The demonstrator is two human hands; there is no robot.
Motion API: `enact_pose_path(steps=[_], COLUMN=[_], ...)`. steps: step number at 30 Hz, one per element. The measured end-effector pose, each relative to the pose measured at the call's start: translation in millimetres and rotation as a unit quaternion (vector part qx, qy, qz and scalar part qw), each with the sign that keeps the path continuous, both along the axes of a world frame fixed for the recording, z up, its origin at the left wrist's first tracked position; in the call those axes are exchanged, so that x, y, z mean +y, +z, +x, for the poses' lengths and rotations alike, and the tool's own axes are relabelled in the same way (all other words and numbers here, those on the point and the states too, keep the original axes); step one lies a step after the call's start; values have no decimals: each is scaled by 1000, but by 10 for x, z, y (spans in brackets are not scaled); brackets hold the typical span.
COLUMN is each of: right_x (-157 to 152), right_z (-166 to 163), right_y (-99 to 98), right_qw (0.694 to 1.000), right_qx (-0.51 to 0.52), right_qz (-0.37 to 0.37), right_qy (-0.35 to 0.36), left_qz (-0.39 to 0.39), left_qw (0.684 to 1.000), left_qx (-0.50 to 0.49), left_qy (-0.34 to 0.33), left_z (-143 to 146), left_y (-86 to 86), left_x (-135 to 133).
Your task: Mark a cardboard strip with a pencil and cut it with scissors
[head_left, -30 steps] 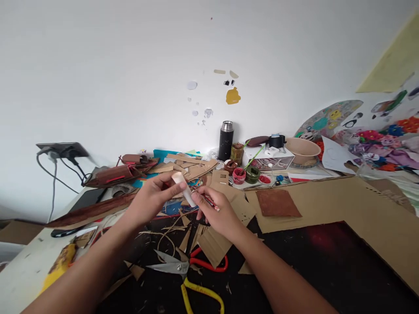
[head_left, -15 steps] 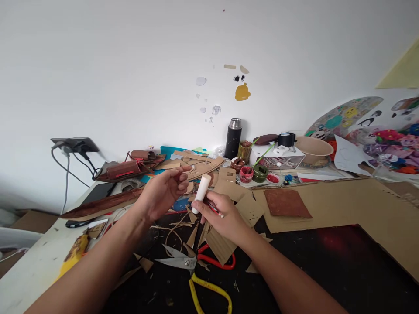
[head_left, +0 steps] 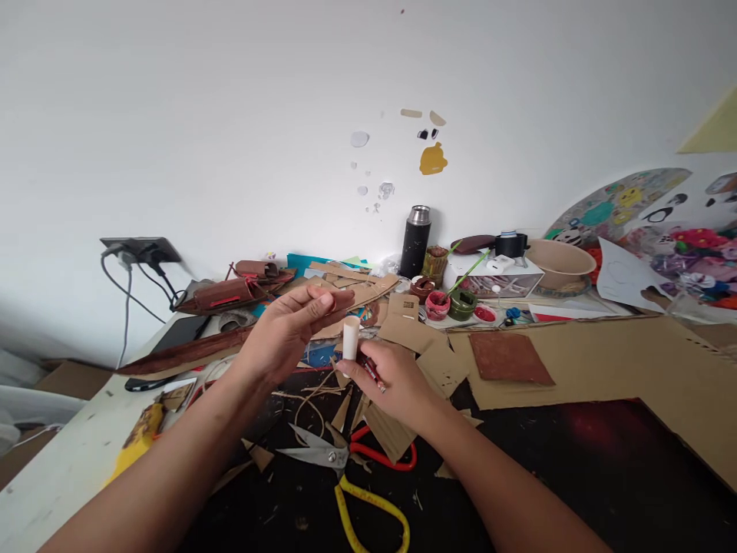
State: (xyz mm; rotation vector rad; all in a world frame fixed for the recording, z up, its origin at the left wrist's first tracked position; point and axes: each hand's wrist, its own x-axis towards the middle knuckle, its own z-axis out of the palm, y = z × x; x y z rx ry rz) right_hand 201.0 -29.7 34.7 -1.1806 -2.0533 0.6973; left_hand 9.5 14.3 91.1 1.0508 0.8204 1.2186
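Note:
My right hand is closed around the lower part of a short white tube, which stands nearly upright with its open end on top. A thin red pencil-like stick is also tucked in that hand. Just above and left of the tube, my left hand has its fingers stretched to the right. Its thumb lies over the fingers, with nothing visible in them. Below the hands, scissors with one red and one yellow handle lie with blades apart on the black surface.
Cardboard scraps and string surround the scissors. Paint jars, a black thermos and a clear-fronted box stand behind. A large cardboard sheet carries a brown square. Brown painted cardboard pieces lie at left.
My left hand's curled fingers have straightened to the right, and its thumb has come over them. The white tube has turned from leaning to nearly upright in my right hand. The view shifted slightly.

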Motion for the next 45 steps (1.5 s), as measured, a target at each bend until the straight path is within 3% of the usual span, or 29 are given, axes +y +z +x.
enact_pose_path(steps=[5,12,19,29,45], right_x=[-8,-6,16,12,50], right_z=[-25,-2,3,23,59], right_y=[-54,-41,-55,14,-13], right_qw=[989,985,981,974,968], right_qx=[-126,-145,-156,-195,-202], right_qz=[75,96,115,115,142], right_qy=[-5,-7,-23,-33,-41], left_qz=[9,-5,-3,-32,-4], left_qw=[994,981,982,982,985], left_qx=[109,165,165,134,122], left_qy=[-17,-98,-90,-129,-125], left_z=[22,10,-24,2,23], left_y=[58,66,65,70,57], left_x=[-80,-76,-65,-84,-100])
